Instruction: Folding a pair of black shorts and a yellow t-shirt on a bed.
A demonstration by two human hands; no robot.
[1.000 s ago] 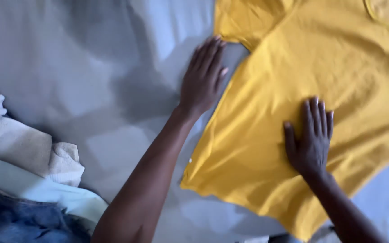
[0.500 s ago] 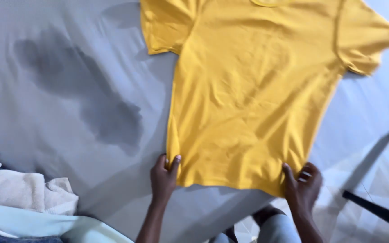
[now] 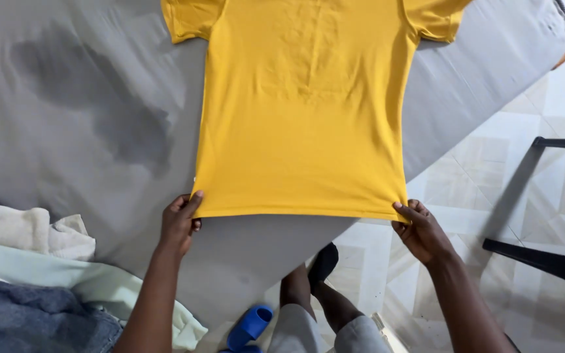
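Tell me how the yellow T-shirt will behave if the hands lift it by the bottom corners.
The yellow T-shirt is thin cloth, so it would probably hang limp. It looks light: the left hand and right hand pinch only its hem corners. Lying flat on the smooth grey sheet, it may slide easily when pulled.

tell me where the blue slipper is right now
In the head view the blue slipper lies on the floor at the bottom centre, just left of the person's leg and below the grey sheet.

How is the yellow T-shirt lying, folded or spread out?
Spread flat: the yellow T-shirt lies open on the grey sheet, both sleeves out, left hand and right hand pinching its hem corners.
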